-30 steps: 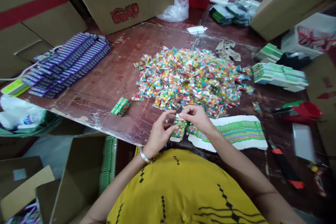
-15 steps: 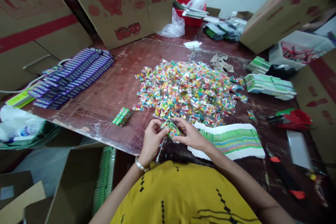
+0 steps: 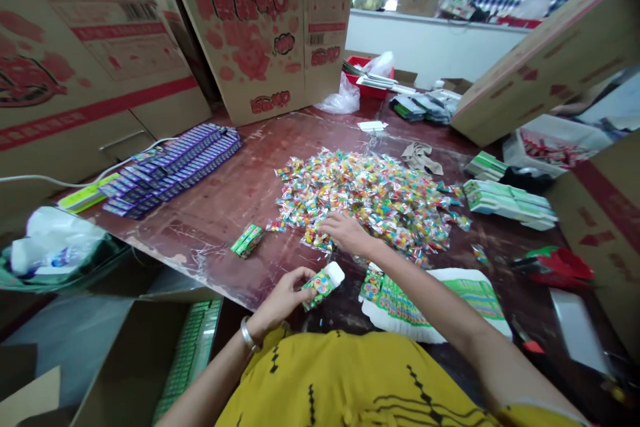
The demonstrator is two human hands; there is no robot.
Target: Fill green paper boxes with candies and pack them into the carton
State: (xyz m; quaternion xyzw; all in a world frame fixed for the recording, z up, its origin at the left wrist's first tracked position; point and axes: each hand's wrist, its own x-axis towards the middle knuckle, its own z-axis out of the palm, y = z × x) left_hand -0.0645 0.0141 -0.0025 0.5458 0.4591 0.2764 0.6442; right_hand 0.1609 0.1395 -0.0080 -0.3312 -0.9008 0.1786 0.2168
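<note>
My left hand (image 3: 287, 297) is closed around a small green candy box (image 3: 323, 285), thumb on its printed face. The box is tilted, with a white end flap standing out at its upper right. My right hand (image 3: 346, 233) reaches to the near edge of a heap of clear candy packets (image 3: 380, 187), its fingers curled over a packet (image 3: 316, 238) there. The fingertips partly blend into the heap. Under my right forearm lies a fanned row of flat green boxes (image 3: 440, 300) on white card. Left of the heap sits a pair of green boxes (image 3: 247, 241).
Purple boxes (image 3: 175, 170) are stacked at the left, before tall cartons (image 3: 260, 47). An open carton (image 3: 125, 347) with green boxes stands below the table edge. To the right are green-white card stacks (image 3: 510, 203), a red-green object (image 3: 560, 267) and a leaning carton (image 3: 545, 53).
My right hand has left the small box and moved up to the candy heap. The box stays in my left hand, its white flap now showing. The view has tilted upward.
</note>
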